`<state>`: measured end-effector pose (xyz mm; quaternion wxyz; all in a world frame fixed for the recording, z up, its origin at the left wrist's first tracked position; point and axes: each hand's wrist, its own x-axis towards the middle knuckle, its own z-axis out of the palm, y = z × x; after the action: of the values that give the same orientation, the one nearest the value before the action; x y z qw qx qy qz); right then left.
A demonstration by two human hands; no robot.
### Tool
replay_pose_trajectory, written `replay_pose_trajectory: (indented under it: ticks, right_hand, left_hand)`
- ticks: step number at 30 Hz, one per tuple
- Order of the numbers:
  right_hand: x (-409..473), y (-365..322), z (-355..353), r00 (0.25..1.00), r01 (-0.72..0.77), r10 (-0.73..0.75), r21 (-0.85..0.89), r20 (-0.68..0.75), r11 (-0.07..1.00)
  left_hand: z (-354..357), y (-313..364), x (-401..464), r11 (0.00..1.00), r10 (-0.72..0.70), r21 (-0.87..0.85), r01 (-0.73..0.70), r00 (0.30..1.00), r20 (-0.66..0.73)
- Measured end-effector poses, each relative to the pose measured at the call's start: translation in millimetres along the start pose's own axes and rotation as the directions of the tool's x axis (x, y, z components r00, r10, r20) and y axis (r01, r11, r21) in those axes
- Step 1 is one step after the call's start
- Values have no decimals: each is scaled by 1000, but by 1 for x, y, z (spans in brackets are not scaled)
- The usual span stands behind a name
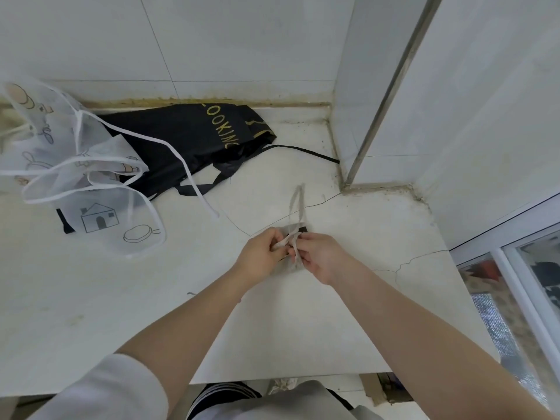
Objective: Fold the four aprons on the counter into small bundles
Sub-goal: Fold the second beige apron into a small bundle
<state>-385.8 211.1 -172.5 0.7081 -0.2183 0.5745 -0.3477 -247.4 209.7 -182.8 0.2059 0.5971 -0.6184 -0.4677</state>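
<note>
Near the worktop's right front corner, both my hands close on a small grey apron bundle (289,253): my left hand (260,256) pinches its left side, my right hand (321,256) pinches the strap crossing it. The strap's loop (298,204) runs straight away from me toward the back wall, its long axis dead ahead, equally near either hand. The black apron (188,137) and the sheer printed apron (75,159) lie unfolded toward the back left.

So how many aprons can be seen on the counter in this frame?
3. A grey apron bundle held between the left hand and right hand; a black apron by the back wall; a translucent white printed apron overlapping it at left. A fourth may be hidden.
</note>
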Motion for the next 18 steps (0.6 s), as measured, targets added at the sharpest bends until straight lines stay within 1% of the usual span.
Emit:
replay_pose_trajectory:
  ticks: [1,2,3,4,5,6,7,8,9,10,11,12,13,14,15,16,17,18]
  right_hand:
    - [0,-2,2,1000,2,-2,-59,-1,998]
    - [-1,-4,4,1000,21,-24,-169,-14,985]
    - [-2,-7,6,996,57,-76,-346,-40,937]
    - [-1,-12,7,987,97,-150,-556,-50,826]
    - [0,-20,8,976,112,-214,-756,-37,644]
    - [-1,-28,10,970,96,-243,-887,-19,452]
    - [-3,-39,12,970,68,-243,-944,-13,322]
    - [-4,-49,14,968,58,-250,-968,-5,243]
    - [-6,-58,14,964,67,-265,-970,3,234]
    - [-8,-67,14,958,84,-287,-952,-4,296]
    - [-9,-74,13,955,119,-297,-888,-20,445]
    - [-10,-80,13,956,156,-289,-756,-46,636]
    - [-10,-83,13,959,179,-271,-559,-85,810]
    - [-7,-86,11,959,190,-246,-326,-141,926]
    - [-3,-87,8,951,217,-227,-73,-210,974]
    - [0,-87,5,941,254,-201,177,-271,951]
    - [5,-85,1,935,287,-176,366,-308,885]
    - [11,-81,-5,931,306,-170,434,-324,847]
  left_hand:
    - [0,2,-1,999,22,39,-22,1000,-9]
    - [0,2,-2,994,47,99,-46,999,-1]
    - [-1,3,-2,982,77,171,-79,997,21]
    - [-2,2,-3,963,103,245,-109,994,38]
    - [-2,0,-2,940,119,315,-129,992,50]
    - [-3,-1,-2,924,113,361,-127,992,58]
    - [-4,-3,-1,916,107,382,-122,992,62]
    - [-4,-4,-1,912,96,393,-115,993,68]
    - [-4,-4,0,906,93,408,-114,993,72]
    - [-3,-4,1,897,92,426,-116,993,75]
    - [-3,-5,2,897,94,426,-117,993,75]
    - [-4,-5,4,910,88,401,-107,994,67]
    - [-5,-6,5,929,78,358,-92,996,53]
    - [-6,-8,6,943,67,325,-75,997,36]
    - [-6,-9,8,947,66,314,-69,998,20]
    - [-6,-10,8,944,70,323,-71,997,15]
    - [-6,-10,9,939,70,336,-71,997,17]
    - [-5,-12,10,937,63,342,-65,998,17]
